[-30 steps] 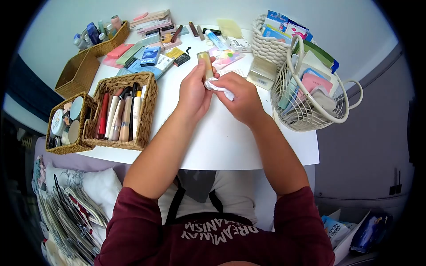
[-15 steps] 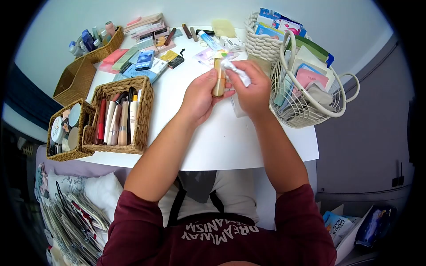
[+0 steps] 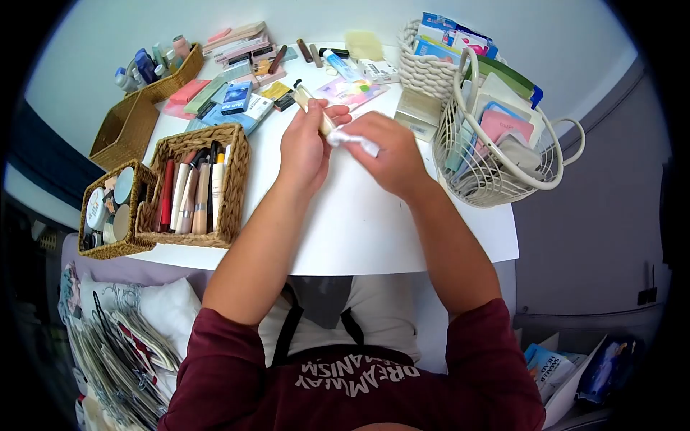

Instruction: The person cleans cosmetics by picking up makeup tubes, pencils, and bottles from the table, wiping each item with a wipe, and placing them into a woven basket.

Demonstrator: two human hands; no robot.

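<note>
A slim beige-gold cosmetic tube (image 3: 326, 126) is gripped in my left hand (image 3: 303, 144), tilted with its upper end leaning to the left. My right hand (image 3: 392, 151) pinches a crumpled white wipe (image 3: 356, 141) and presses it against the tube's lower end. The wipe covers that end. Both hands are above the white table (image 3: 345, 223). Just beyond them lies a pastel packet (image 3: 352, 92).
Left of my arms stand a woven basket (image 3: 233, 194) of makeup tubes and a smaller basket (image 3: 108, 251) of compacts. Boxes, including a blue box (image 3: 236, 98), lie behind. At right are a clear-looking box (image 3: 417, 115), a rope basket (image 3: 428, 75) and a wire basket (image 3: 496, 176).
Both hands have shifted slightly left, and the tube has gone from nearly upright to tilted. The wipe has moved from the tube's upper part to its lower end.
</note>
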